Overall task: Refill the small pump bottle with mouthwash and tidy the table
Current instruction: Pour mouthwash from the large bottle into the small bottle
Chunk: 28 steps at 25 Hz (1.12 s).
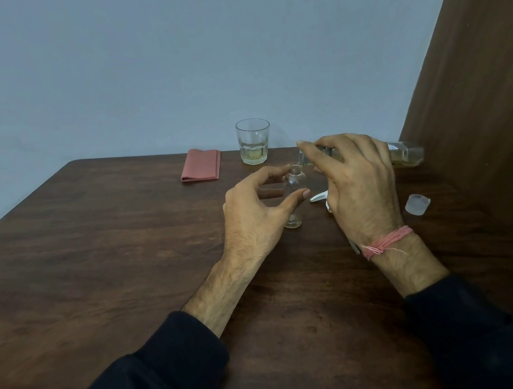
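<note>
Nearest the camera, the left hand [255,212] is curled loosely about the upright small pump bottle [295,197] near the table's [99,274] far edge, while the mouthwash bottle [402,153] is gripped in the right hand [358,183], laid nearly level, mouth just above the small neck.

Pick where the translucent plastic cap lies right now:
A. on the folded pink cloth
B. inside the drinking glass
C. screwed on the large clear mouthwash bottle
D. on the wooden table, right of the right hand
D: the translucent plastic cap sits alone on the wooden table, right of the right hand, which holds the tilted large clear mouthwash bottle.
</note>
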Motion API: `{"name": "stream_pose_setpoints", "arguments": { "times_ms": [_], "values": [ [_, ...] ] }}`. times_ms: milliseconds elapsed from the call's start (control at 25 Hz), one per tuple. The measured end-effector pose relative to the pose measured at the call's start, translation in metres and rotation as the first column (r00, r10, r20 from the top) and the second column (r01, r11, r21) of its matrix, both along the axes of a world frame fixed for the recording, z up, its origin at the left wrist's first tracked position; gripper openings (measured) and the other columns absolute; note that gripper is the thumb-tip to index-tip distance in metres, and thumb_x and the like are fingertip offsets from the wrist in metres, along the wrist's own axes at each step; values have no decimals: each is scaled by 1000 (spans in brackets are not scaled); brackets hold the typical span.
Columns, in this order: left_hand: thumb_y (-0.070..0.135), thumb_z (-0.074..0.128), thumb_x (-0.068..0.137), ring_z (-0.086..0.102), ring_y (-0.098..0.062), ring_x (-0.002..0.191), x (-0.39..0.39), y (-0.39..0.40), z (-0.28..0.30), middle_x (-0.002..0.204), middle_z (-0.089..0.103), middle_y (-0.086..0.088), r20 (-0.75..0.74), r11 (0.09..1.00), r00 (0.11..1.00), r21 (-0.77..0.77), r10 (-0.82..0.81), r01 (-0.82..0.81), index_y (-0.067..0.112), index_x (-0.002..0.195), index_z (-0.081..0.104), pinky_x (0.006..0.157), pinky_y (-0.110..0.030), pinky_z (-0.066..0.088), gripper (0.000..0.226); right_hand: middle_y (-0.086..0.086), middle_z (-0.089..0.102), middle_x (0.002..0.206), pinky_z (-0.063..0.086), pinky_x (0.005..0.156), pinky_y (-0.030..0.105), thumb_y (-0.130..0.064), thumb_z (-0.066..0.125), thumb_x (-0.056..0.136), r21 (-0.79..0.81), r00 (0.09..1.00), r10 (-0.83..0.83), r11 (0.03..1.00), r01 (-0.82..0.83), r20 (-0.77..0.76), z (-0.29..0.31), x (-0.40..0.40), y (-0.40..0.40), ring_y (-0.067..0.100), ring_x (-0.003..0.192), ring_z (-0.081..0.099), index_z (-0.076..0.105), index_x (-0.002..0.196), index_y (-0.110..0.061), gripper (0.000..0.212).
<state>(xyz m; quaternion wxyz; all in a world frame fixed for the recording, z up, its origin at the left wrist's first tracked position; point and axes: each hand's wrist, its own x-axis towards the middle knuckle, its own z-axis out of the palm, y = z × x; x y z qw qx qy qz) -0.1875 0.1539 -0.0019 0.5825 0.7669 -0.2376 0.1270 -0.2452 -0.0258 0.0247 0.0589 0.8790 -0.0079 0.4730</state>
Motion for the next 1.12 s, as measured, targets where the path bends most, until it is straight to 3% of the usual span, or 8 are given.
{"name": "stream_pose_setpoints", "arguments": {
  "times_ms": [760, 1120],
  "values": [
    [54, 100, 81, 80, 6, 97, 1, 0, -2, 117, 82, 23, -4, 1000, 1000, -17, -3, 3, 41, 126, 82, 89, -40, 70, 50, 9, 70, 132, 44, 104, 54, 2, 78, 80, -2, 1000, 9, 1000, -9, -13, 1, -2, 0, 36, 124, 61, 65, 149, -21, 74],
    [54, 99, 82, 79, 8, 98, -1, 0, 0, 119, 81, 23, 5, 1000, 1000, 8, 8, -8, 40, 129, 81, 89, -36, 70, 52, 8, 70, 131, 43, 104, 53, 4, 80, 79, -11, 1000, 0, 1000, 0, 2, -1, -1, 0, 35, 124, 61, 65, 149, -22, 76]
  ]
}}
